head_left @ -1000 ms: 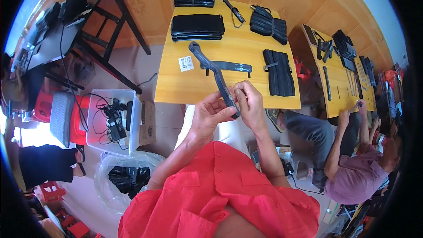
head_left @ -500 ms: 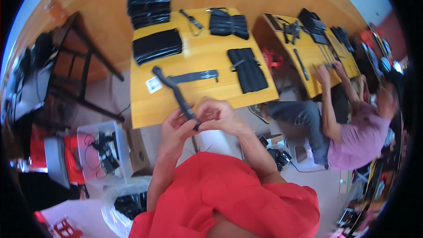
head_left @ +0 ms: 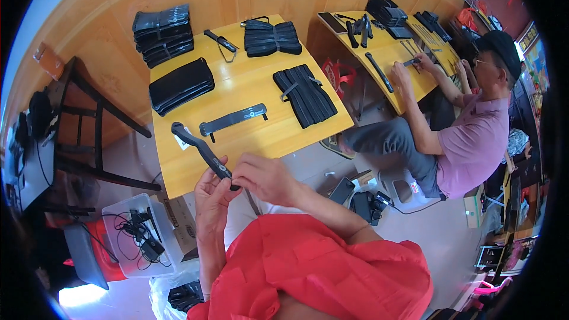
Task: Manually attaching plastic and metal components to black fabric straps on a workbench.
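A narrow black strap (head_left: 204, 153) with a rounded far end and small pale print slants up from my hands over the table's near-left edge. My left hand (head_left: 212, 194) holds it near its lower end, between thumb and fingers. At that same end, the curled fingers of my right hand (head_left: 261, 178) pinch the strap; their tips are partly hidden. Beyond my hands, a second flat black strap (head_left: 234, 120) with pale print lies on the yellow table (head_left: 255, 142). A white label (head_left: 181, 142) lies partly under the held strap.
Banded black bundles (head_left: 305, 96), a stack of black pieces (head_left: 181, 85) and a taller wrapped stack (head_left: 163, 34) sit on the table. A clear bin of cables (head_left: 139, 234) stands lower left. At right, a person in a pink shirt (head_left: 474, 142) works at another table (head_left: 388, 53).
The view has shifted, so the table and its bundles appear further left. My hands have moved left in view with the strap, and my right fingers are now more curled at its lower end.
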{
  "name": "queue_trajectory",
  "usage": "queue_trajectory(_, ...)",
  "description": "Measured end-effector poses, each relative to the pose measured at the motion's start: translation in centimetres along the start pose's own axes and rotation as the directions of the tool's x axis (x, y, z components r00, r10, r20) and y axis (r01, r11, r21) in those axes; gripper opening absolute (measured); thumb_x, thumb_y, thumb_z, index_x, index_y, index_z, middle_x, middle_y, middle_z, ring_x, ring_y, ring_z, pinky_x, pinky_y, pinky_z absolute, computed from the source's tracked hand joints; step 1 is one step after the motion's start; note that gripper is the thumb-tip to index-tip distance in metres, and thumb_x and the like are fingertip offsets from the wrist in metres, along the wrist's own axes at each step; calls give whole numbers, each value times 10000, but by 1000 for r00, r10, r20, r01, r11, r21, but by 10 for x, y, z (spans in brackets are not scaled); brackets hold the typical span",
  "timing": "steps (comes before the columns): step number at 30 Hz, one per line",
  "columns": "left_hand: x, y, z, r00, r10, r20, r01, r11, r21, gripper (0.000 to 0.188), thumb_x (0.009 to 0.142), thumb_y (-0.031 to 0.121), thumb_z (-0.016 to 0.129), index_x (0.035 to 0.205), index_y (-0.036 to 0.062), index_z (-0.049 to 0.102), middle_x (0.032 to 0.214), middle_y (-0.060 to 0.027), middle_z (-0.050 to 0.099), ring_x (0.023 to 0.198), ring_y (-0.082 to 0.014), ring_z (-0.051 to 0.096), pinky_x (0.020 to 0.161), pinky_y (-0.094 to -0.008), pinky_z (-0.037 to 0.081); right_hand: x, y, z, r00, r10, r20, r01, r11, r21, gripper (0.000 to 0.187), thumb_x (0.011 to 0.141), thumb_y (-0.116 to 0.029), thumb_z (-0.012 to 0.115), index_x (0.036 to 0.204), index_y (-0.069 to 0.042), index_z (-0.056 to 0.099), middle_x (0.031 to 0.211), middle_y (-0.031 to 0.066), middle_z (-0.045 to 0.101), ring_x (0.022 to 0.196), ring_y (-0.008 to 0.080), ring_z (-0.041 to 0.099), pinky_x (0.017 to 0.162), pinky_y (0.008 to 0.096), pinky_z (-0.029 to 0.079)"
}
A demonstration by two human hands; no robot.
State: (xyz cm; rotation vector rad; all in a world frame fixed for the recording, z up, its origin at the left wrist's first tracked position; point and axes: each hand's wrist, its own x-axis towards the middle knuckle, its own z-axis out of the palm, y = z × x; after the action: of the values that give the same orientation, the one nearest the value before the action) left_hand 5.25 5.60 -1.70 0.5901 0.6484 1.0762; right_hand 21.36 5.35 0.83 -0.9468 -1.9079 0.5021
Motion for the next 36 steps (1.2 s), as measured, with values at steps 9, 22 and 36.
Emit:
queue_trajectory(9,-1,9,3,998,-45,37,40,989,141,495,764,-33,612,1226,-37,437,940,-80,608,819,-154,627,675,-289,566,-6,3,10,982,144,-122,-122,978,171,88,817,-40,568,865,-35,494,741,121,489,631,293,529,517,317,422)
queue_trajectory(22,-10,0,20,991,-128,-45,135,934,330,193,852,86,358,981,11,480,664,-31,463,496,-110,453,412,-227,370,-8,0,8,984,27,-177,-31,999,-20,168,775,6,614,924,-15,540,764,127,543,643,267,579,522,300,464)
queue_trajectory(36,-39,31,0,903,-358,238,185,824,536,190,939,198,391,963,36,489,585,44,360,484,-28,330,423,-178,248,10,44,-106,499,534,-683,-134,826,548,180,867,-201,583,740,-73,584,567,-27,507,431,10,409,376,150,283)
